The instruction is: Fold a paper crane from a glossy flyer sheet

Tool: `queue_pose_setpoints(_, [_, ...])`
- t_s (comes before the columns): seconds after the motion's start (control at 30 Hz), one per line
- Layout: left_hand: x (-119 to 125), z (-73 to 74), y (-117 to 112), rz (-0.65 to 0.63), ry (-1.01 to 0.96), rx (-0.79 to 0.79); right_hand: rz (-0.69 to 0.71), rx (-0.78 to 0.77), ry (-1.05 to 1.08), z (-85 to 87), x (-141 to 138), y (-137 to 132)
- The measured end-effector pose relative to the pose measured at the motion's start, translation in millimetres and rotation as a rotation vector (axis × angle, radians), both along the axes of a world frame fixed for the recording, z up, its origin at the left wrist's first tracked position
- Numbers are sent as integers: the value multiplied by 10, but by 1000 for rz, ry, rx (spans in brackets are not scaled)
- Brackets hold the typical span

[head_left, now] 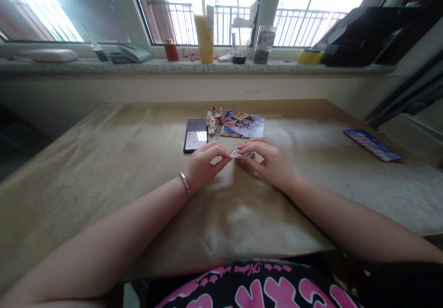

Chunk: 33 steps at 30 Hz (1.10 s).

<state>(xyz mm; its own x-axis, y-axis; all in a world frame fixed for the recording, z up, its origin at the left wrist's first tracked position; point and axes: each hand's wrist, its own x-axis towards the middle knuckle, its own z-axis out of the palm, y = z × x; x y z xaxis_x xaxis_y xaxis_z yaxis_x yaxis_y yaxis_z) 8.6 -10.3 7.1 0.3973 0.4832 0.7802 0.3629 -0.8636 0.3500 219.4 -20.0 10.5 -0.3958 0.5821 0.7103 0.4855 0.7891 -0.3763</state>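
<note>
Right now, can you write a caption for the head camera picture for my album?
Left hand and right hand pinch a small folded paper at a tan table, phone just beyond.

Tabletop (104, 169): wide bare stretches lie left and right of the left hand (204, 165) and right hand (272, 162), which meet on a small folded paper (241, 153) mid-table; the near edge is open too. Obstacles just beyond the hands: phone (195, 135), folded paper figures (212, 119), stack of printed sheets (244, 124), set close together. Far right: blue card (373, 144), well apart. Windowsill (104, 66): crowded with yellow drink cup (205, 35), jar (263, 45), red can (170, 50).
</note>
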Motion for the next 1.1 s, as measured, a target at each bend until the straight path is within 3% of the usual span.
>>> queue_pose_setpoints(1.1, [-8,-12,11,29,-47,-72,11,21,19,4,33,-9])
